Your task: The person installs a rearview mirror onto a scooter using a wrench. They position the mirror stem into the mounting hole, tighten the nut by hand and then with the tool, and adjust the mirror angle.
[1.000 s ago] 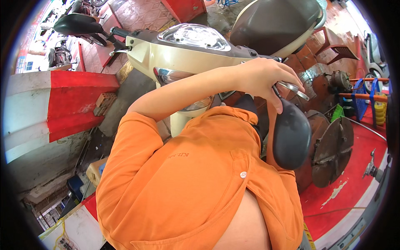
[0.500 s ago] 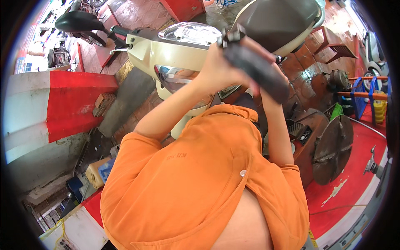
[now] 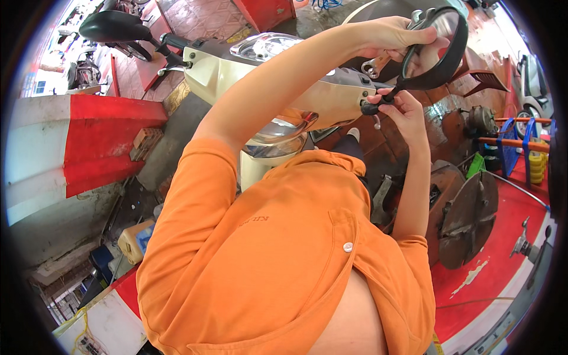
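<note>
A black rear-view mirror [image 3: 455, 56] is held up over the right side of a cream scooter's handlebar [image 3: 337, 94]. My left hand [image 3: 387, 36] is closed on the mirror's head, its thumb over the glass. A metal wrench [image 3: 371, 69] shows its ring end below that hand, seemingly held in the same palm; most of it is hidden. My right hand [image 3: 409, 115] pinches the mirror's stem at its lower end, beside the handlebar's dark grip [image 3: 369, 109]. Whether the stem sits in its mount cannot be made out.
The scooter's other mirror [image 3: 115, 26] stands at the far left. A red and white panel [image 3: 112, 142] is on the left. At the right are a round rusty metal plate [image 3: 470, 222], a red plastic chair [image 3: 482, 77] and a blue rack [image 3: 510, 139].
The mirror, blurred before, has swung right and turned upright, its glass now showing. My left arm has stretched right across the scooter, and my right hand has moved to the stem.
</note>
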`<state>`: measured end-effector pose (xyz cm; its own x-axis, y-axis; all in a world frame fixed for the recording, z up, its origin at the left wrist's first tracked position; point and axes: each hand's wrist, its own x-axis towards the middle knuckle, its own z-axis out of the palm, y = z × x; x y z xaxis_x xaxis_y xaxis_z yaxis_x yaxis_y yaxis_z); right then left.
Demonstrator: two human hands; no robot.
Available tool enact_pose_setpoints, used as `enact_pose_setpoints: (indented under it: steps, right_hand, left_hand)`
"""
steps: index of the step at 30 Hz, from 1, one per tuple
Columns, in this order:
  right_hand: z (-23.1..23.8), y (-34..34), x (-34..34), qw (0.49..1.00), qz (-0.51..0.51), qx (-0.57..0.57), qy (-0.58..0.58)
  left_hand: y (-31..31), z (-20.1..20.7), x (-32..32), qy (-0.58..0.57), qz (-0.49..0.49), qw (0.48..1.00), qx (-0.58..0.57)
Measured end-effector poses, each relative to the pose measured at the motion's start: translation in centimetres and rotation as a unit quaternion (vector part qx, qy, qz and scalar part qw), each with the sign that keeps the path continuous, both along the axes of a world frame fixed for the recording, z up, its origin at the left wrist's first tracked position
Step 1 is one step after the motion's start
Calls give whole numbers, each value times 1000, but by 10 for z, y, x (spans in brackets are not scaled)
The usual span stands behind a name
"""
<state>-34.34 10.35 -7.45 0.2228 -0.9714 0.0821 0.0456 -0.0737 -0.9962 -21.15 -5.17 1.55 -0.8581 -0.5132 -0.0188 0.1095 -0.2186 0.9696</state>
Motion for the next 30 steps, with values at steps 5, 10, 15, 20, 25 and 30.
enact_pose_setpoints:
  steps: [5,10,15,20,25,30]
  right_hand:
    - [-10,6,8,995,-93,14,-45]
    - [-28,12,12,971,-206,-48,-111]
    - [-29,25,39,953,-276,-84,-91]
    - [-37,31,55,913,-382,-95,-104]
    - [-34,29,60,901,-407,-90,-121]
    - [-39,29,62,895,-420,-118,-96]
  left_hand:
    - [13,8,20,-17,40,999,-15]
    - [6,10,60,-68,166,983,-28]
    - [0,6,101,-104,273,953,-79]
    - [-2,-11,114,-58,299,943,-136]
    - [0,-11,118,-44,355,926,-123]
    - [-2,-12,118,-20,343,933,-112]
